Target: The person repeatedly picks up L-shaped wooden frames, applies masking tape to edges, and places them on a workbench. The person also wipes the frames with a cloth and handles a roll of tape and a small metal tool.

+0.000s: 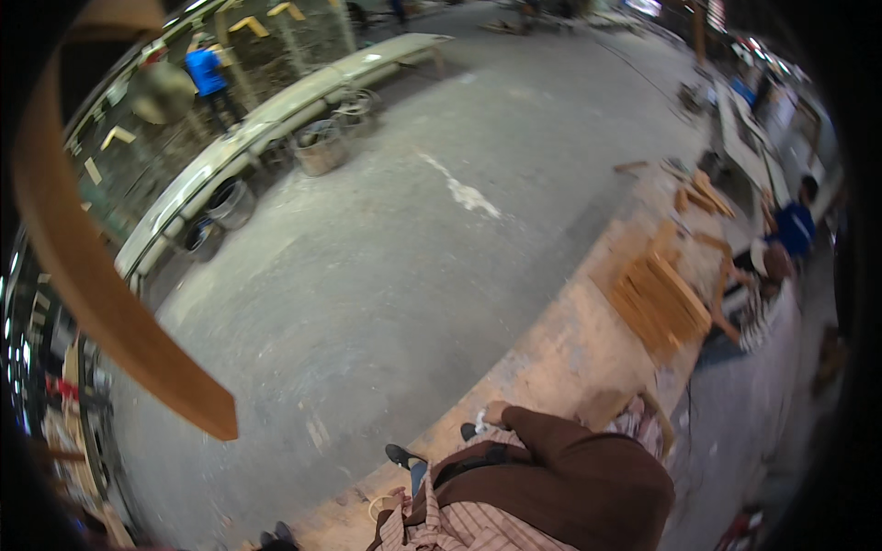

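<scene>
My right hand (497, 412) reaches out from a brown sleeve, its fingers closed on a small white crumpled piece (481, 421), cloth or paper. Lower down, by a striped shirt, my left hand (396, 499) is curled at a thin pale yellow loop (376, 505); the fingers are small and partly blurred, but appear to grip it. A long curved wooden piece (119, 312) looms at the left, its squared end apart from both hands. My dark shoes (404, 455) show beyond the hands.
Flat wooden pieces (654, 301) lie stacked on a tan board (524, 367) at the right, beside a person in a cap (770, 261). Buckets (320, 147) stand along a long pale bench (276, 103) at far left. A person in blue (204, 70) stands behind it.
</scene>
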A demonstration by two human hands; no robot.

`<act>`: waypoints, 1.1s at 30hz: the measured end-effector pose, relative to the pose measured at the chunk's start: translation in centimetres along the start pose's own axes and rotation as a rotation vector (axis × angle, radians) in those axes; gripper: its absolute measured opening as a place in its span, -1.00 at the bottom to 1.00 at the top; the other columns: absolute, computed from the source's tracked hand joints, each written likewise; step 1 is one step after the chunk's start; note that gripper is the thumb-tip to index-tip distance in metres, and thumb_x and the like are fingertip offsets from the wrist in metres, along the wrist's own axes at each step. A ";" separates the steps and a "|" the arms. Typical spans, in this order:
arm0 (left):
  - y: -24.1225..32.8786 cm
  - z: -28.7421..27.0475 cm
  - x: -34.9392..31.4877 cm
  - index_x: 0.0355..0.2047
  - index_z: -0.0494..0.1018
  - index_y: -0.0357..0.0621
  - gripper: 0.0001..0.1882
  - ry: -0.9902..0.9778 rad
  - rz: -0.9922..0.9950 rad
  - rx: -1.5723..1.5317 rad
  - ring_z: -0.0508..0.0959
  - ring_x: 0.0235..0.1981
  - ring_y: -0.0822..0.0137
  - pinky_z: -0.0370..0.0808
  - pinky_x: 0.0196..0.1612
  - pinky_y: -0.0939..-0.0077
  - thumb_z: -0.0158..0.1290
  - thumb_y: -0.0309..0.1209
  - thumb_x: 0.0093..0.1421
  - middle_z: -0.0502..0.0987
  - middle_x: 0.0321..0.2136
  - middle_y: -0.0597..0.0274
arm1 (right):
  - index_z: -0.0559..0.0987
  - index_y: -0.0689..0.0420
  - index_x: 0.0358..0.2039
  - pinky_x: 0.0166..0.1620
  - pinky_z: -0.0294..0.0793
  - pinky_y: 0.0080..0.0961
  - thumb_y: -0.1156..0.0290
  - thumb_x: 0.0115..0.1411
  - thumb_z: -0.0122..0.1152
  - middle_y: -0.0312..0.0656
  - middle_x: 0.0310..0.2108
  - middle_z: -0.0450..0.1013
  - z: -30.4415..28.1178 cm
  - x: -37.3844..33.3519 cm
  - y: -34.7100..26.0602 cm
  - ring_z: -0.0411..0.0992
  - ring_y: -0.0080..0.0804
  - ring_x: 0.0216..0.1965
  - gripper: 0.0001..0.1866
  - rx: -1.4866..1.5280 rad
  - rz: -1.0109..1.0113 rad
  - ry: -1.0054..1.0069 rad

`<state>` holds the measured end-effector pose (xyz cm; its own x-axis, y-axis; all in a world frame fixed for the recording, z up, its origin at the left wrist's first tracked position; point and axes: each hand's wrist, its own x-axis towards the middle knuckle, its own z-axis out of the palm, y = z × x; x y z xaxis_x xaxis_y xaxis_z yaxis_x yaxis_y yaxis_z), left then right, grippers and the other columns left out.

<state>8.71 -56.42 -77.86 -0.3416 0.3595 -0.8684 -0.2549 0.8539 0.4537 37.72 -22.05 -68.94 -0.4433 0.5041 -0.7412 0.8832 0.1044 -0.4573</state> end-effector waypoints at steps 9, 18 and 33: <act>5.2 -0.2 -2.7 0.14 0.27 0.00 -0.59 -0.030 0.044 0.077 0.50 -0.14 0.11 0.51 -0.16 0.13 -0.11 -0.34 0.28 0.49 -0.11 0.04 | 0.55 0.14 -0.48 -0.72 0.30 -0.50 0.21 0.04 0.04 -0.22 -0.66 0.44 -3.8 -0.8 0.4 0.36 -0.47 -0.74 -0.74 1.054 0.128 -0.424; 12.4 1.8 -9.2 0.19 0.21 0.06 -0.55 -0.047 0.103 -0.368 0.48 -0.07 0.07 0.50 -0.13 0.06 -0.09 -0.30 0.28 0.45 -0.03 0.03 | 0.56 0.09 -0.37 -0.50 0.51 -0.43 0.18 0.07 0.13 -0.27 -0.48 0.53 -4.4 -4.5 -9.6 0.49 -0.45 -0.54 -0.75 1.155 -0.219 -0.580; 26.0 4.6 -13.4 0.14 0.20 -0.23 -0.50 -0.526 0.447 -0.786 0.40 0.08 0.11 0.29 0.16 0.17 -0.02 -0.28 0.25 0.37 0.07 0.07 | 0.54 0.12 -0.27 -0.54 0.42 -0.46 0.21 0.05 0.17 -0.23 -0.44 0.50 -4.7 -5.0 -14.8 0.44 -0.47 -0.53 -0.71 1.107 -0.404 -0.632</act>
<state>10.81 -37.27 -55.38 -0.1608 0.8619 -0.4810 -0.7832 0.1851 0.5936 27.58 -22.11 -56.10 -0.9021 0.0904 -0.4219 0.2194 -0.7459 -0.6289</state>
